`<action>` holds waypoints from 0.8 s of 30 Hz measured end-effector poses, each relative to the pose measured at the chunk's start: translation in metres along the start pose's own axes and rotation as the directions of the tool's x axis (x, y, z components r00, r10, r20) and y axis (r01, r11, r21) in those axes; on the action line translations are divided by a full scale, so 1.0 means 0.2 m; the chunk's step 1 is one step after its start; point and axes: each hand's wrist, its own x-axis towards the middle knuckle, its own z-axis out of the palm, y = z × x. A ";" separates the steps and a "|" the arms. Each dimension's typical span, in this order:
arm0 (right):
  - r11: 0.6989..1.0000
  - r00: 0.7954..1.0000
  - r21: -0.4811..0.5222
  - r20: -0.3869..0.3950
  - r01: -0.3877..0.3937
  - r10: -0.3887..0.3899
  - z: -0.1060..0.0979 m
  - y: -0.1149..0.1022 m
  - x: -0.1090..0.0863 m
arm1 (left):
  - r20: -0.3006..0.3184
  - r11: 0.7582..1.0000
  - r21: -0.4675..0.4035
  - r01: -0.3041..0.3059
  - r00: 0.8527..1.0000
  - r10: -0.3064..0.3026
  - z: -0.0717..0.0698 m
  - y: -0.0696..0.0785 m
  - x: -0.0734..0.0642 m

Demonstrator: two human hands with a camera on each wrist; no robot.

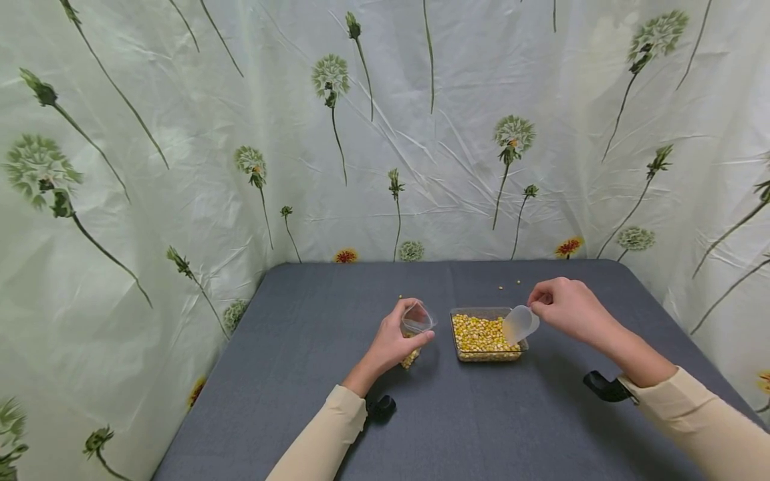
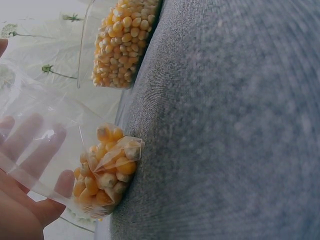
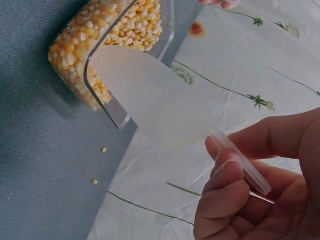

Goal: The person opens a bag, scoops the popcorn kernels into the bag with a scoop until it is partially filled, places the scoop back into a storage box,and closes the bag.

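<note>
My left hand [image 1: 385, 344] holds a clear plastic bag [image 1: 419, 316] by its upper part, fingers and thumb around the open mouth. Corn kernels [image 2: 102, 182] fill the bag's bottom, which appears to rest on the table in the left wrist view. To its right stands a clear rectangular container [image 1: 455, 334], holding many yellow corn kernels [image 1: 481, 332]. My right hand [image 1: 574, 310] pinches the handle of a translucent white scoop [image 3: 155, 100] between thumb and fingers. The scoop's bowl dips into the container at its right side, its lip among the kernels; whether it holds any is hidden.
A dark grey cloth covers the table [image 1: 301, 334]. Stray kernels [image 3: 103, 149] lie beyond the container. A flower-printed curtain [image 1: 421, 153] hangs behind the far edge and along the sides. Black straps [image 1: 604, 387] are on both wrists.
</note>
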 end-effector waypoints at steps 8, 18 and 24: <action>1.000 0.997 0.003 0.070 0.019 -0.019 0.07 0.05 0.02 | -0.007 1.000 -0.003 -0.020 1.000 0.020 0.00 -0.01 0.00; 0.946 0.960 0.309 0.278 -0.100 0.010 0.20 0.24 0.04 | -0.003 1.000 0.001 -0.008 1.000 0.008 0.00 -0.01 0.00; 0.806 0.920 0.541 0.392 -0.239 0.010 0.23 0.33 0.03 | -0.005 1.000 -0.004 -0.006 1.000 0.006 0.01 -0.02 0.00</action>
